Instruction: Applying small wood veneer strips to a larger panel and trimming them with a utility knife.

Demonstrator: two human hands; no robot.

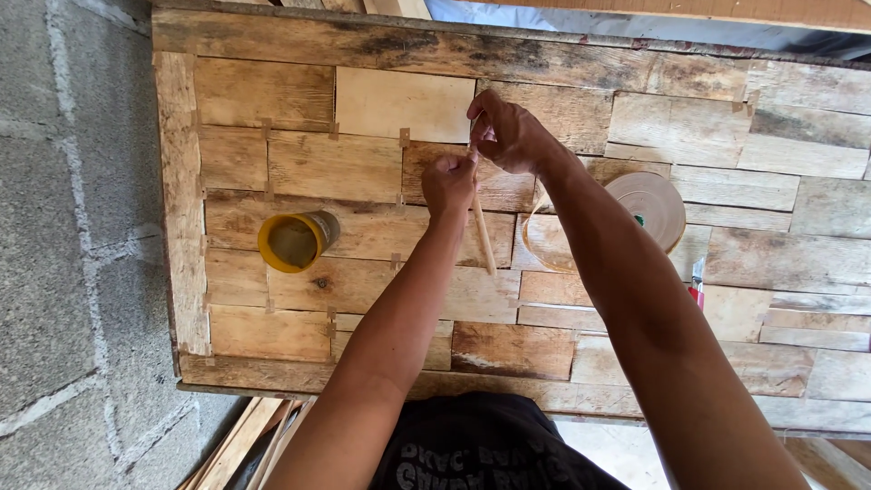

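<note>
My left hand [448, 181] is closed around the upper end of a thin wooden stick [484, 240] that slants down over a panel of patchwork wood pieces [363, 272]. My right hand [508, 134] is just above and to the right, fingers pinched at the stick's top end. Both hands hover over the middle of the panel, near small wooden spacer bits [405, 137] set in the gaps between pieces.
A yellow-rimmed can [295, 240] lies on the panel to the left. A roll of pale edge-banding tape [651, 204] with a loose loop rests to the right, partly behind my right forearm, with a red-handled tool [696, 289] below it. A grey block wall [73, 245] flanks the left.
</note>
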